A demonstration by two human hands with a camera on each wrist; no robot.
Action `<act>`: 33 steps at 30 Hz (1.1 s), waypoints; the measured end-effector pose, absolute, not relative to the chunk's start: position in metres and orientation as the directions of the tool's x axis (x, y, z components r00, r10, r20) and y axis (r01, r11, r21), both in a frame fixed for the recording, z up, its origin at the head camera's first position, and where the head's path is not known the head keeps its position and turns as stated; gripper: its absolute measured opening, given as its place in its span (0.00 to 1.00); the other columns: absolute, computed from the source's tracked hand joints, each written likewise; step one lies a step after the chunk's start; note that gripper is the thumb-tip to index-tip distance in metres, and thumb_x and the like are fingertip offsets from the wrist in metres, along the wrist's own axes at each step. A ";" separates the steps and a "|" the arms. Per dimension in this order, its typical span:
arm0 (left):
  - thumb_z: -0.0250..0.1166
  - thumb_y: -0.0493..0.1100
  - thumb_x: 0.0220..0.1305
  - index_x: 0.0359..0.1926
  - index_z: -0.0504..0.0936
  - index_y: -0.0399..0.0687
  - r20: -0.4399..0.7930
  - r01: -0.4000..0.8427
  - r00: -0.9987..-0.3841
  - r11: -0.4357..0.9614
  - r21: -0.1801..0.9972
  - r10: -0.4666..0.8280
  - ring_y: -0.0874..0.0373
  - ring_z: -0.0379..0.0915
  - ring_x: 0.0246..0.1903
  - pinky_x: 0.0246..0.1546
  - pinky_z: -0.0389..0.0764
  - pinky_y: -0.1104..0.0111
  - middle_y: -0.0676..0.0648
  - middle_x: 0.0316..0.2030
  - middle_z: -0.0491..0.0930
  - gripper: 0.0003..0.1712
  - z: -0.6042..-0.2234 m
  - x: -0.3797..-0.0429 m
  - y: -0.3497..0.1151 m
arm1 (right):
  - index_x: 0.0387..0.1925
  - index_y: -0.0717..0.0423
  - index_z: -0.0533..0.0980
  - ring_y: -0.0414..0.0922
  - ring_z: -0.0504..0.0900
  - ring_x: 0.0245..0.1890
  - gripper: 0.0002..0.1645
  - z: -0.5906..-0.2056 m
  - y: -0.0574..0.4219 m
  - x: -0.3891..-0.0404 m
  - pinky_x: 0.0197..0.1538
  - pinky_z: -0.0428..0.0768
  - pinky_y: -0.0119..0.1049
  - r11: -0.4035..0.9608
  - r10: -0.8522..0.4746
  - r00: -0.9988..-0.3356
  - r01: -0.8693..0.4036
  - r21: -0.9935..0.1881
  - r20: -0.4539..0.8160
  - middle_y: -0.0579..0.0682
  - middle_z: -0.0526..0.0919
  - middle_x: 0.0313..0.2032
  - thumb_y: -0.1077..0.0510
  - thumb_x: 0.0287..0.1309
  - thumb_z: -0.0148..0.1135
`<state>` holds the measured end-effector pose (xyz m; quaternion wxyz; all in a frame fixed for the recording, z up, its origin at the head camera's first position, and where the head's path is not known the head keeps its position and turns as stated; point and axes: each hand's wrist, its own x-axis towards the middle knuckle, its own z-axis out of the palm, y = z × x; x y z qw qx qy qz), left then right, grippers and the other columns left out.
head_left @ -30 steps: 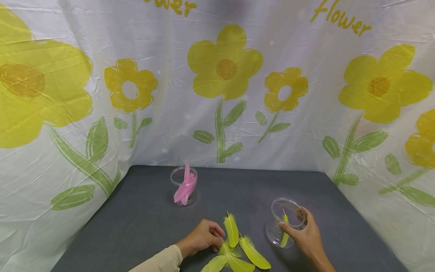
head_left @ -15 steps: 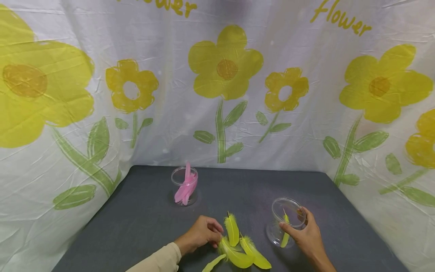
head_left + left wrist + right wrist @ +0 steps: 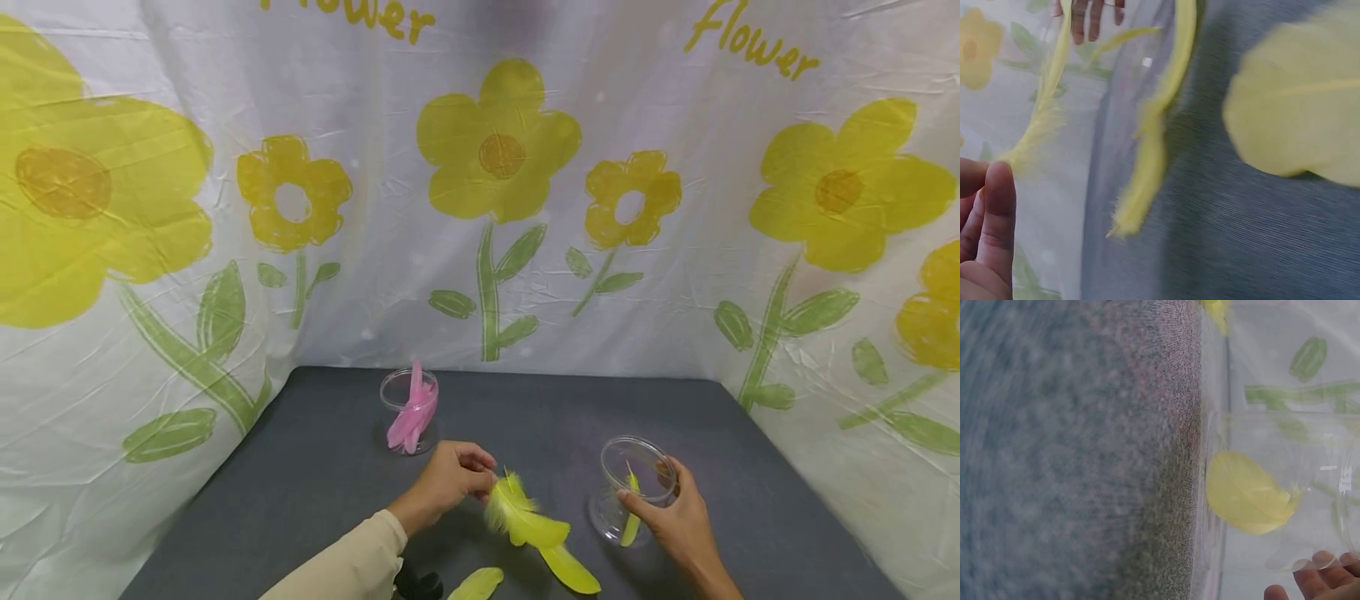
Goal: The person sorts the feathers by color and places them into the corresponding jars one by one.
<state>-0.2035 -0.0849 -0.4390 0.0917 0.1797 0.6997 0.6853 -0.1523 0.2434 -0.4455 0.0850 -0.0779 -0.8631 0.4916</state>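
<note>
My left hand (image 3: 447, 483) pinches the quill end of a yellow feather (image 3: 542, 528) between thumb and fingertips. In the left wrist view that feather (image 3: 1054, 72) rises from the pinch. Beneath it in the head view, another yellow feather (image 3: 568, 569) lies on the table, partly covered, and one more loose feather (image 3: 480, 582) lies nearer the front edge. On the right, my right hand (image 3: 686, 521) grips a clear plastic cup (image 3: 637, 438), thumb on the near side, fingers behind. One yellow feather (image 3: 631, 521) leans inside the cup, also seen through its wall in the right wrist view.
A second clear cup (image 3: 384, 392) with several pink feathers (image 3: 412, 417) stands at the back left of the dark table (image 3: 525, 408). White cloth (image 3: 360, 317) with printed yellow flowers hangs around the back and sides. A small black item (image 3: 420, 586) shows below the left sleeve.
My left hand has moved up and away from the front edge, lifting the pinched yellow feather over the others. My right hand and its cup have stayed in place.
</note>
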 end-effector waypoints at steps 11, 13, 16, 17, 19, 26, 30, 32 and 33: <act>0.68 0.29 0.57 0.38 0.83 0.33 0.200 0.211 -0.929 0.001 0.977 0.311 0.50 0.79 0.26 0.32 0.82 0.58 0.41 0.30 0.82 0.07 -0.397 -0.215 -0.059 | 0.73 0.67 0.40 0.65 0.57 0.65 0.69 -0.445 0.244 -0.153 0.58 0.63 0.62 0.510 0.220 -0.973 0.055 -0.858 0.069 0.70 0.58 0.66 0.40 0.48 0.73; 0.68 0.29 0.57 0.38 0.83 0.35 0.207 0.222 -0.928 0.013 0.975 0.311 0.50 0.80 0.26 0.32 0.82 0.58 0.41 0.30 0.82 0.07 -0.389 -0.217 -0.053 | 0.73 0.67 0.41 0.65 0.57 0.65 0.69 -0.445 0.245 -0.153 0.58 0.63 0.62 0.509 0.223 -0.972 0.055 -0.859 0.070 0.70 0.58 0.66 0.40 0.48 0.74; 0.67 0.29 0.57 0.37 0.83 0.36 0.227 0.244 -0.925 0.019 0.970 0.306 0.50 0.80 0.26 0.32 0.82 0.59 0.42 0.29 0.82 0.06 -0.379 -0.220 -0.043 | 0.72 0.67 0.41 0.65 0.58 0.65 0.68 -0.445 0.245 -0.152 0.58 0.63 0.62 0.509 0.227 -0.971 0.056 -0.859 0.071 0.70 0.58 0.65 0.40 0.48 0.74; 0.67 0.29 0.57 0.37 0.83 0.36 0.234 0.251 -0.925 0.016 0.968 0.300 0.50 0.80 0.26 0.31 0.82 0.59 0.42 0.29 0.82 0.06 -0.375 -0.221 -0.039 | 0.72 0.67 0.41 0.65 0.58 0.65 0.68 -0.445 0.246 -0.153 0.58 0.63 0.62 0.508 0.227 -0.971 0.057 -0.859 0.070 0.70 0.58 0.65 0.40 0.48 0.74; 0.67 0.28 0.57 0.37 0.83 0.36 0.251 0.267 -0.926 0.017 0.964 0.283 0.50 0.80 0.25 0.30 0.82 0.61 0.43 0.29 0.82 0.06 -0.370 -0.223 -0.032 | 0.72 0.67 0.41 0.65 0.57 0.65 0.68 -0.445 0.246 -0.153 0.58 0.63 0.63 0.510 0.225 -0.972 0.059 -0.858 0.067 0.70 0.58 0.65 0.40 0.48 0.74; 0.69 0.29 0.56 0.37 0.84 0.37 0.278 0.292 -0.932 0.030 0.956 0.231 0.50 0.80 0.25 0.29 0.82 0.63 0.44 0.29 0.83 0.07 -0.354 -0.223 -0.008 | 0.72 0.68 0.42 0.66 0.58 0.64 0.69 -0.445 0.246 -0.152 0.59 0.62 0.62 0.509 0.225 -0.972 0.057 -0.859 0.069 0.71 0.59 0.65 0.39 0.47 0.74; 0.69 0.29 0.56 0.38 0.84 0.38 0.292 0.305 -0.934 0.034 0.952 0.206 0.52 0.80 0.24 0.28 0.81 0.64 0.46 0.28 0.83 0.07 -0.351 -0.225 0.006 | 0.72 0.68 0.43 0.65 0.58 0.64 0.69 -0.445 0.245 -0.152 0.59 0.62 0.62 0.505 0.229 -0.971 0.058 -0.861 0.069 0.70 0.59 0.65 0.39 0.47 0.74; 0.69 0.29 0.56 0.37 0.84 0.38 0.308 0.320 -0.932 0.035 0.947 0.192 0.54 0.80 0.23 0.27 0.81 0.65 0.47 0.27 0.82 0.07 -0.351 -0.226 0.013 | 0.72 0.67 0.43 0.64 0.58 0.64 0.69 -0.445 0.245 -0.153 0.59 0.63 0.62 0.505 0.231 -0.970 0.060 -0.861 0.068 0.69 0.59 0.65 0.38 0.46 0.74; 0.69 0.29 0.56 0.37 0.84 0.38 0.317 0.329 -0.930 0.039 0.943 0.187 0.55 0.80 0.23 0.27 0.81 0.66 0.48 0.27 0.82 0.07 -0.351 -0.227 0.017 | 0.72 0.67 0.44 0.64 0.59 0.64 0.68 -0.445 0.244 -0.153 0.59 0.63 0.61 0.506 0.233 -0.970 0.061 -0.860 0.068 0.68 0.59 0.65 0.38 0.46 0.74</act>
